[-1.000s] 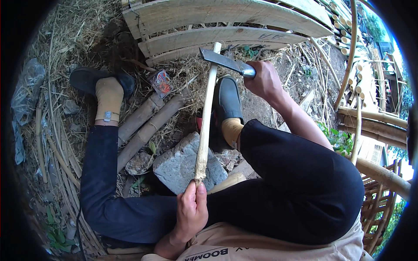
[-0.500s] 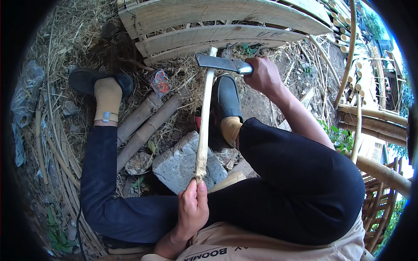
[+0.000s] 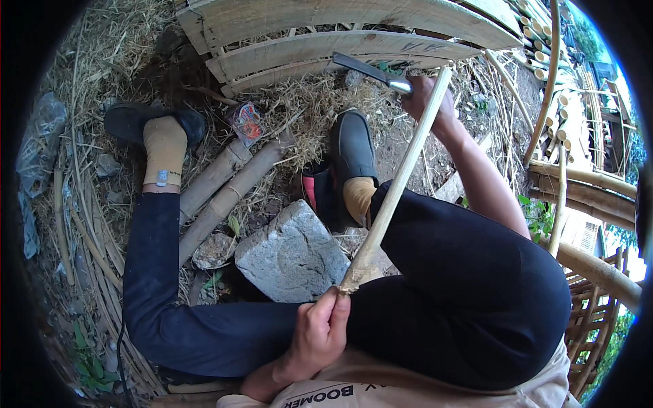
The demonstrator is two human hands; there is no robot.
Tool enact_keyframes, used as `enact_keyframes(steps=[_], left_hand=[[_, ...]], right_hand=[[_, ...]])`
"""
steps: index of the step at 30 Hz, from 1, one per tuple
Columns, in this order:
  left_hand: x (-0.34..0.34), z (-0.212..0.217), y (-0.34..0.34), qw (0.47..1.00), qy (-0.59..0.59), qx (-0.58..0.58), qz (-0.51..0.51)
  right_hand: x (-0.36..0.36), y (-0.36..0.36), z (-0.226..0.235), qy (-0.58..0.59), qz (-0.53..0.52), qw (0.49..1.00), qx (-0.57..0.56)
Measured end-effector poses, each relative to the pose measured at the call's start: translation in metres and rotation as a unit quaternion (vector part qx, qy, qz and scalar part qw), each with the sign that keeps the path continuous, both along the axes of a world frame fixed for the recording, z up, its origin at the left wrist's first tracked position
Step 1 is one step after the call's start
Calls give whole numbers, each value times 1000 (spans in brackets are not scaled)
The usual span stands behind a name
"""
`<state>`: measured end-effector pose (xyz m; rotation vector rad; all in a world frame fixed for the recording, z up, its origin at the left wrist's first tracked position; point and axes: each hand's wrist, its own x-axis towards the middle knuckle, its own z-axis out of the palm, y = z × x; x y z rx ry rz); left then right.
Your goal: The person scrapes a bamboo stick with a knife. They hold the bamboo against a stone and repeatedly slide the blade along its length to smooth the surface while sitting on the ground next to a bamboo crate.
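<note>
My left hand point(image 3: 318, 336) is closed round the near, rough end of a long pale peeled stick point(image 3: 408, 166), low in front of my body. From there the stick slants up and to the right across my bent leg, its far end passing in front of my right hand. A knife point(image 3: 367, 70) with a broad dark blade and a shiny collar is gripped in my right hand point(image 3: 430, 96). The blade points left, apart from the stick, near the wooden crate. My fist hides the knife's handle.
A slatted wooden crate point(image 3: 326, 54) stands ahead. A grey stone block point(image 3: 292, 255) lies between my legs, with bamboo pieces point(image 3: 235, 187) and a crumpled wrapper point(image 3: 247, 124) to its left. Cut bamboo poles point(image 3: 544, 51) are stacked at the far right. Straw covers the ground.
The stick has swung from nearly upright to a rightward slant, and my left hand has shifted slightly right. The knife has come off the stick, moving up and right with my right hand.
</note>
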<state>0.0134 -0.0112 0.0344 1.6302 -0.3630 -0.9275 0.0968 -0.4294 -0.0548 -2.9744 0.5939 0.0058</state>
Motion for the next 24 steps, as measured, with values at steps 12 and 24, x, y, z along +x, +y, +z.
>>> enact_keyframes(steps=[12, 24], left_hand=[[14, -46, 24, 979, 190, 2, 67], [20, -47, 29, 982, 166, 3, 86]], right_hand=[[-8, 34, 24, -52, -20, 988, 146], [16, 90, 62, 11, 58, 970, 236]])
